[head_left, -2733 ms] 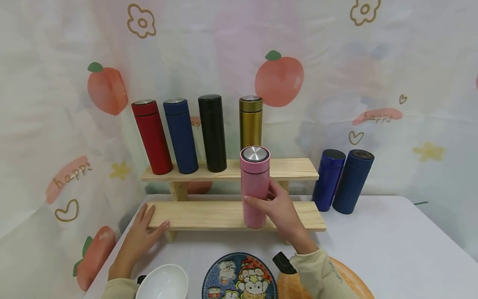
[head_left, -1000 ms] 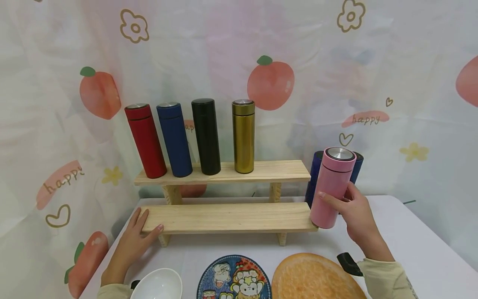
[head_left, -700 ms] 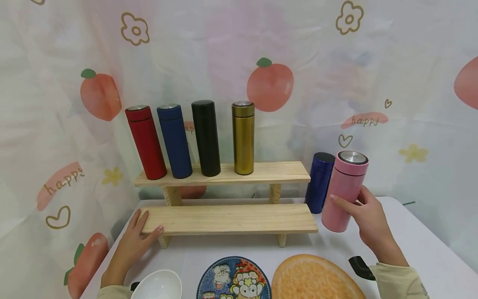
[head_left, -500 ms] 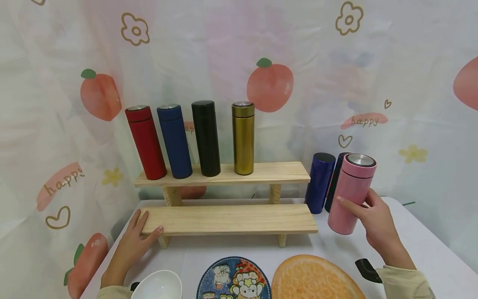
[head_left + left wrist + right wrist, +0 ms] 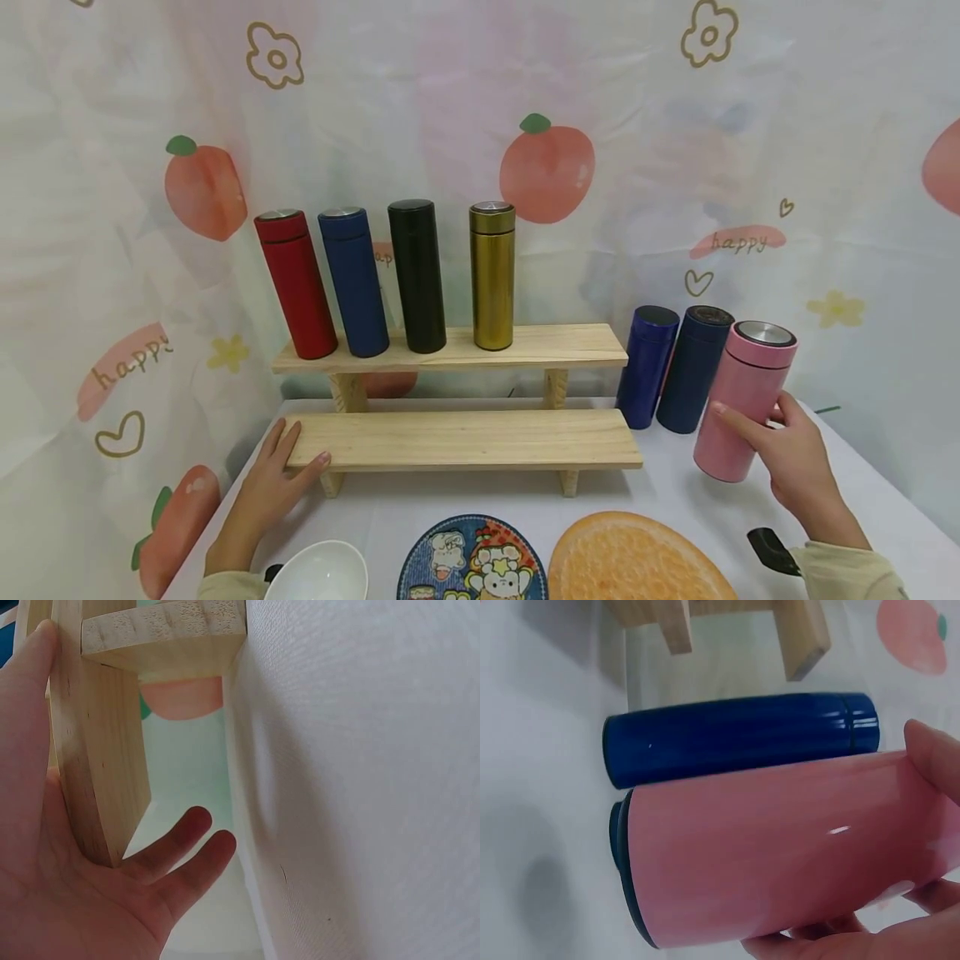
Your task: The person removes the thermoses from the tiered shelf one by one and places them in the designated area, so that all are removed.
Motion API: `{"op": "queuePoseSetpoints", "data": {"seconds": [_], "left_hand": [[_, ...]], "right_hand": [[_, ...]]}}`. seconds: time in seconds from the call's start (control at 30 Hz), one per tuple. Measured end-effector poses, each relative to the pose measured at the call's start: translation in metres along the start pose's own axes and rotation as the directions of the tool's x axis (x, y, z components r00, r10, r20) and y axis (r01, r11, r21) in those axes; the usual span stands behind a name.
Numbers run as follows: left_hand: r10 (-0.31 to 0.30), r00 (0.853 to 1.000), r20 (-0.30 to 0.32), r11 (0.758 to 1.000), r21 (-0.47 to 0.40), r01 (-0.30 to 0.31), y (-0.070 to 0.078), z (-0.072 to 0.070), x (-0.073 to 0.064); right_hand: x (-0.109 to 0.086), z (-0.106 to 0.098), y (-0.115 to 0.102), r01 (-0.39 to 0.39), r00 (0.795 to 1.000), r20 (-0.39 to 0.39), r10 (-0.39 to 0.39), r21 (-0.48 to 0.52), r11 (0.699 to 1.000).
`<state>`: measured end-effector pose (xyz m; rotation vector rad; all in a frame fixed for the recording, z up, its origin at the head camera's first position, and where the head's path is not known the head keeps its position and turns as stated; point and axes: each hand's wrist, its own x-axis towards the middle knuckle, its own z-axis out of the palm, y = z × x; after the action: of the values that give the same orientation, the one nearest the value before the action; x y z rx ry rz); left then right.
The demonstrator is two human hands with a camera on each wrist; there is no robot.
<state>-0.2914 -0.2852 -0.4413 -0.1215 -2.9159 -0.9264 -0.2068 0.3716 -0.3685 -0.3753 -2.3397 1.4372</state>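
Note:
My right hand (image 5: pixel 802 454) grips a pink thermos flask (image 5: pixel 746 400) with a shiny steel-topped lid, thumb on the near side and fingers behind. The flask leans slightly, its bottom off the tablecloth with a shadow beneath. Just left of it stand a dark blue flask (image 5: pixel 693 367) and a glossy violet-blue flask (image 5: pixel 647 367). In the right wrist view the pink flask (image 5: pixel 780 851) covers most of the dark blue one. My left hand (image 5: pixel 266 487) rests against the left end of the wooden two-step rack (image 5: pixel 465 439), fingers extended in the left wrist view.
On the upper step stand a red flask (image 5: pixel 296 283), a blue flask (image 5: pixel 354 283), a black flask (image 5: pixel 417 275) and a gold flask (image 5: pixel 492 275). In front lie a white bowl (image 5: pixel 318 575), a round cartoon mat (image 5: pixel 472 567) and a tan bread-like mat (image 5: pixel 637 558). A printed curtain hangs behind.
From above the lower step, my right hand has carried the pink flask rightward, past the violet-blue and dark blue flasks, and lowered it. My left hand has stayed at the rack's end.

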Motion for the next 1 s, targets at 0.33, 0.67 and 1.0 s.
{"op": "queuePoseSetpoints", "data": {"seconds": [0.33, 0.67, 1.0], "left_hand": [[0.008, 1.0, -0.009, 1.0, -0.006, -0.008, 0.002, 0.0, 0.0], [0.011, 1.0, -0.015, 1.0, -0.005, -0.011, 0.002, 0.0, -0.001], [0.008, 1.0, -0.016, 1.0, 0.007, -0.008, 0.003, 0.0, -0.002]], "right_hand": [[0.018, -0.023, 0.014, -0.036, 0.998, -0.049, 0.033, -0.068, 0.997], [0.048, -0.044, 0.033, -0.051, 0.998, 0.018, 0.052, -0.081, 0.995], [0.077, -0.047, 0.051, -0.085, 0.995, 0.046, 0.088, -0.075, 0.994]]}}
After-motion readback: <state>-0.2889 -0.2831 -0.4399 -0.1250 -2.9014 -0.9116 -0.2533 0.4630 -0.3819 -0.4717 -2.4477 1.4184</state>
